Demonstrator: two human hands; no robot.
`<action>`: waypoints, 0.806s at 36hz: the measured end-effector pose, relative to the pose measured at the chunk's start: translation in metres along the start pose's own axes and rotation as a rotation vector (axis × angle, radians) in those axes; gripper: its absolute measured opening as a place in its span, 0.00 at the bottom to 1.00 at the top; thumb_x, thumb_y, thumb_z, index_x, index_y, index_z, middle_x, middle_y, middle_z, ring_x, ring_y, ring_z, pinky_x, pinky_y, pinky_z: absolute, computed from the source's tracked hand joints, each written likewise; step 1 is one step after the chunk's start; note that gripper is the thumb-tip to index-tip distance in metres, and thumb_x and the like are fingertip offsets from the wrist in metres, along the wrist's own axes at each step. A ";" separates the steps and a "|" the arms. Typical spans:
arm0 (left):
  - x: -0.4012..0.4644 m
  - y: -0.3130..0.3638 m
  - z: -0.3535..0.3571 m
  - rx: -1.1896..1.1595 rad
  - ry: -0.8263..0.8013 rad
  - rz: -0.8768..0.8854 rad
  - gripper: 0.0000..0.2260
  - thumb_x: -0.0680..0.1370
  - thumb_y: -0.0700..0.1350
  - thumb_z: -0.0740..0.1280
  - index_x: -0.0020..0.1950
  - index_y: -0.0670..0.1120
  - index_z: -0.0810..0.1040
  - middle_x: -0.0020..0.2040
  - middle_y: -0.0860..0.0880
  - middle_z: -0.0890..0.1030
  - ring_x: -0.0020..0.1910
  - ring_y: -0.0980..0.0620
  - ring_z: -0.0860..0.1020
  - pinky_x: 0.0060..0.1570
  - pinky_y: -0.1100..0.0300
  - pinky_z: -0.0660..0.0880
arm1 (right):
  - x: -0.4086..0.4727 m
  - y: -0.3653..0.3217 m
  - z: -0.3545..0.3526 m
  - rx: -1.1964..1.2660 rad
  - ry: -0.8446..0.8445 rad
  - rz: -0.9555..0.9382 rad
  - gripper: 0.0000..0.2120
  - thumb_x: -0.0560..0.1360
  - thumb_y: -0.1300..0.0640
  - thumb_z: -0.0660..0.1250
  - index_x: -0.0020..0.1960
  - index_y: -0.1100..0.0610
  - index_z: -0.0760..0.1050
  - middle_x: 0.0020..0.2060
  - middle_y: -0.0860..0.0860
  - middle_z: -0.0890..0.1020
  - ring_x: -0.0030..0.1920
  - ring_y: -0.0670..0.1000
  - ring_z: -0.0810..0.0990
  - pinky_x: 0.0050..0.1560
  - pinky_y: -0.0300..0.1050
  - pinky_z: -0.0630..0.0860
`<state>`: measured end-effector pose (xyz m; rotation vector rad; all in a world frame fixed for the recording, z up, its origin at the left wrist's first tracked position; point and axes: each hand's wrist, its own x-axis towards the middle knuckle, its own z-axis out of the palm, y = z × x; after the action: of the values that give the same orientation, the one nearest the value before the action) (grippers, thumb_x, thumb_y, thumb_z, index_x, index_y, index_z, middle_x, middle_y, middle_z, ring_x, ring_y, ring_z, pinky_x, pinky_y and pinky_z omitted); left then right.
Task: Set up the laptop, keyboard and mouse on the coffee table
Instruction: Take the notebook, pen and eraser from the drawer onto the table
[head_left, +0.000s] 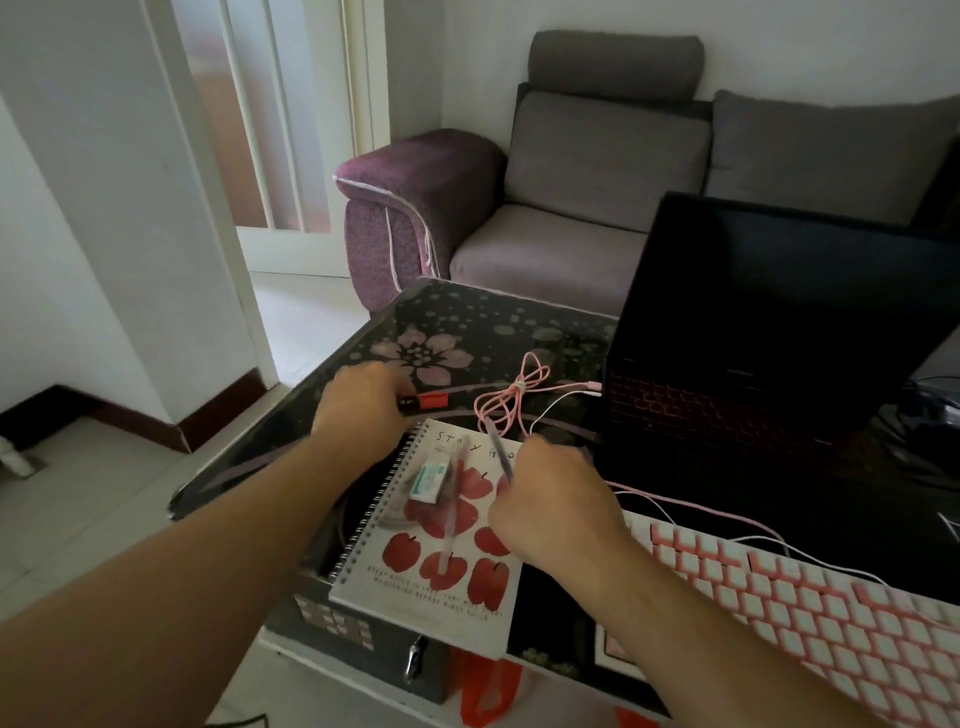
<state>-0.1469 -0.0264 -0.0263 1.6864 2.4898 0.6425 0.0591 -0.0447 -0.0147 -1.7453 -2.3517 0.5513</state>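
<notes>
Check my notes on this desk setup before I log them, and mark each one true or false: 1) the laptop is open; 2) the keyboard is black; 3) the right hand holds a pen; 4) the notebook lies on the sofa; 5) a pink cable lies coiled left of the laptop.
1) The laptop is open. True.
2) The keyboard is black. False: its keys are pink and white.
3) The right hand holds a pen. True: it pinches the pen over the notebook.
4) The notebook lies on the sofa. False: it lies on the table, near the front edge.
5) A pink cable lies coiled left of the laptop. True.
</notes>
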 end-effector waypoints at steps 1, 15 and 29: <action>0.007 0.003 0.006 0.002 -0.012 0.050 0.10 0.78 0.44 0.73 0.57 0.55 0.86 0.54 0.50 0.85 0.54 0.48 0.81 0.62 0.47 0.79 | 0.001 0.003 0.000 0.002 0.005 0.008 0.08 0.76 0.56 0.70 0.54 0.54 0.73 0.45 0.51 0.79 0.38 0.49 0.78 0.30 0.44 0.70; -0.005 0.013 0.023 -0.441 0.081 -0.028 0.21 0.79 0.31 0.63 0.63 0.51 0.85 0.61 0.55 0.82 0.57 0.58 0.78 0.51 0.70 0.70 | 0.006 0.009 0.000 0.102 -0.080 -0.063 0.04 0.77 0.61 0.68 0.45 0.55 0.75 0.40 0.50 0.76 0.39 0.52 0.80 0.34 0.48 0.81; -0.070 0.023 0.003 -0.052 -0.197 -0.067 0.11 0.79 0.52 0.72 0.59 0.50 0.80 0.50 0.52 0.83 0.42 0.55 0.82 0.45 0.57 0.84 | -0.028 -0.005 -0.001 0.200 -0.097 -0.065 0.13 0.81 0.55 0.67 0.41 0.48 0.66 0.38 0.44 0.74 0.35 0.44 0.75 0.31 0.40 0.74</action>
<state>-0.0984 -0.0816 -0.0328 1.5589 2.3599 0.5037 0.0638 -0.0725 -0.0100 -1.5822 -2.3146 0.8458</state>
